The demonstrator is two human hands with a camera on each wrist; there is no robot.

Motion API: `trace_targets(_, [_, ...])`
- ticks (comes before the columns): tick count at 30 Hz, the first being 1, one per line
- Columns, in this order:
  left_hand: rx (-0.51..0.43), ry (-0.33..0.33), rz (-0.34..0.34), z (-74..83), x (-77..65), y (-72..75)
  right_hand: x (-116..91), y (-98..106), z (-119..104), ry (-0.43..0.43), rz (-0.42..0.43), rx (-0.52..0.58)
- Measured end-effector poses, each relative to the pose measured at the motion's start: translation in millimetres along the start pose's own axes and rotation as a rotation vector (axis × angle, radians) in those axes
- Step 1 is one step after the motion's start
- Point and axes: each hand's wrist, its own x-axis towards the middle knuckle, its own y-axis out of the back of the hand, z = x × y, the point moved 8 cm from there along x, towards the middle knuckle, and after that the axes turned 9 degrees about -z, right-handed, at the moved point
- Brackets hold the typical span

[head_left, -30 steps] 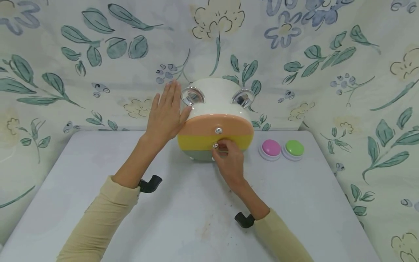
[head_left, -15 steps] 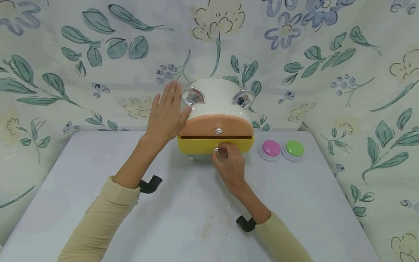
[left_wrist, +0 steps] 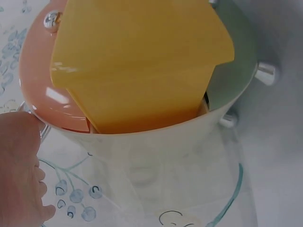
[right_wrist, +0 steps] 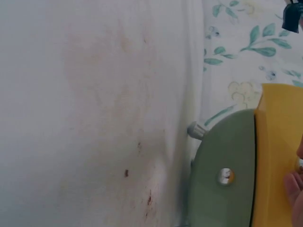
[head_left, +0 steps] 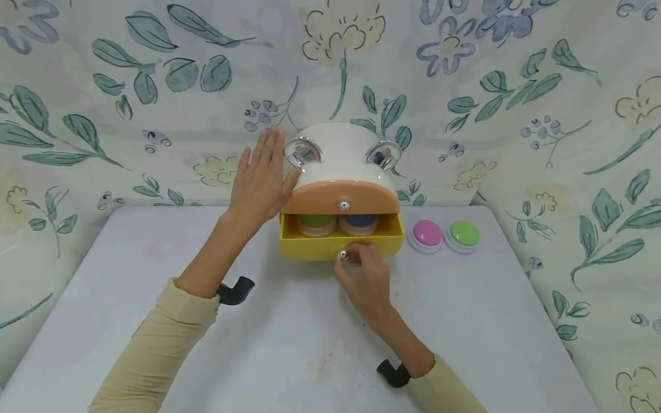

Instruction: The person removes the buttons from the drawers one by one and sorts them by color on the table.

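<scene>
A small rounded storage box with a white body (head_left: 338, 150) and silver ring handles has an orange top drawer (head_left: 312, 198), a yellow middle drawer (head_left: 307, 250) and a green bottom drawer (right_wrist: 220, 146). My right hand (head_left: 368, 284) pinches the silver knob (head_left: 342, 254) of the yellow drawer, which stands pulled out. Inside it sit a green-topped round item (head_left: 316, 227) and a blue-topped round item (head_left: 360, 226), partly hidden under the orange front. My left hand (head_left: 260, 183) rests with straight fingers along the box's left side.
On the white table (head_left: 454, 321), right of the box, a pink dome-topped button (head_left: 427, 233) and a green one (head_left: 465, 234) stand side by side on white bases. Floral cloth (head_left: 206, 115) hangs close behind the box. Reddish smudges mark the tabletop.
The yellow drawer has slid from closed to well out toward me, drawn by my right hand on its knob, and the two round items inside have come into sight. My left hand has stayed in place.
</scene>
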Motion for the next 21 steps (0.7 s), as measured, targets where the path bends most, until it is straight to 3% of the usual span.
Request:
trace_targets(16, [-0.015,-0.001,-0.004,-0.3,0.3,0.4,-37,22,-29,0.136,0.026,0.006])
trace_targets(21, [-0.013,-0.001,-0.004,-0.1,0.4,0.2,-45,27,-35,0.141,0.023,-0.007])
